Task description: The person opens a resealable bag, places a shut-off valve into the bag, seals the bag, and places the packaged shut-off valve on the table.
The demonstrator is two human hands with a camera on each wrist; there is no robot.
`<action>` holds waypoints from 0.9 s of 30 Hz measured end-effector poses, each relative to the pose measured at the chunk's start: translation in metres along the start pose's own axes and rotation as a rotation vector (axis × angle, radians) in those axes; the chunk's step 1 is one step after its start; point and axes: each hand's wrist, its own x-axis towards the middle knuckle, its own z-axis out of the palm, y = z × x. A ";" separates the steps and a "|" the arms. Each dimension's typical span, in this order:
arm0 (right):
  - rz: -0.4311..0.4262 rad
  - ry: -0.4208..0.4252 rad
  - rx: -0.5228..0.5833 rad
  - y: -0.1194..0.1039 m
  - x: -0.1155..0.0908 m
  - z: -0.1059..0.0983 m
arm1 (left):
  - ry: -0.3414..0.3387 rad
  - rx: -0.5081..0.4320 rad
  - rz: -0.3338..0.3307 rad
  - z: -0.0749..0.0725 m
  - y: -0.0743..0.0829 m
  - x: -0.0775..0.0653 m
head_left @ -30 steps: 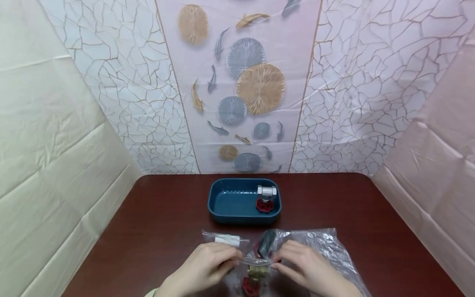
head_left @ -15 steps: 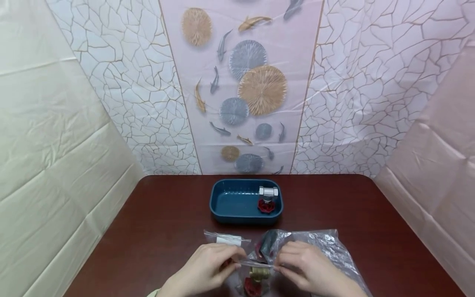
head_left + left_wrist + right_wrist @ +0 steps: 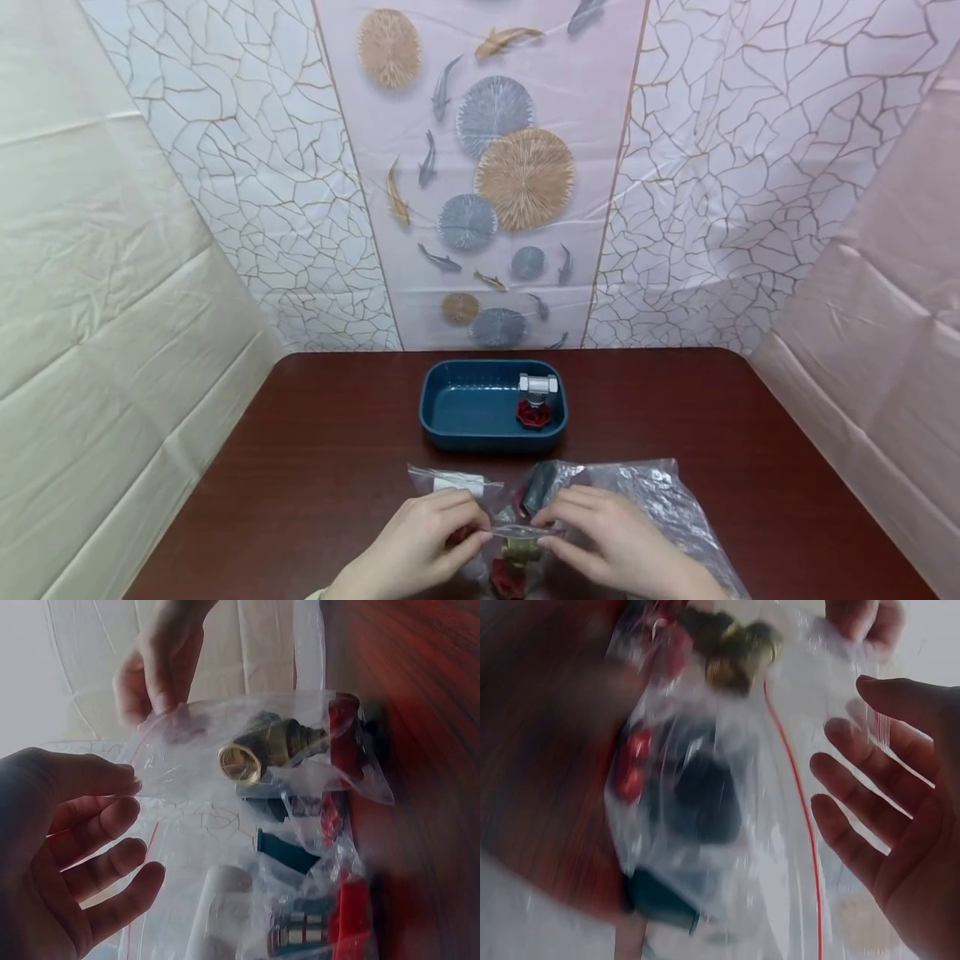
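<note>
A clear zip bag stands between my hands, its mouth edge running from one to the other. Inside sits a brass valve with a red handwheel at the bottom. My left hand pinches the left end of the bag's mouth between thumb and forefinger; its other fingers are loosely bent in the left wrist view. From the opposite side, the thumb and fingers of my right hand pinch the right end. The right wrist view is blurred.
Behind the hands lie another zip bag with a white pipe-like piece and one with a dark part. A clear plastic sheet or bag spreads rightward. Farther back, a blue tray holds a chrome valve with a red handwheel.
My right hand has slid left along the bag's mouth, nearer to the left hand. The left hand keeps its grip and hardly moves. The head view shifts slightly.
</note>
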 end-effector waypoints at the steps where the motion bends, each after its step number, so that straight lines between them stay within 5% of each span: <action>1: 0.003 -0.011 0.001 -0.001 0.004 0.002 | 0.004 -0.002 0.001 0.001 0.000 0.001; 12: -0.145 0.008 -0.020 -0.012 0.029 0.026 | 0.055 0.070 0.107 0.007 0.004 0.003; 27: -0.178 0.081 -0.034 -0.016 0.032 0.028 | 0.078 0.070 0.073 -0.001 0.004 0.001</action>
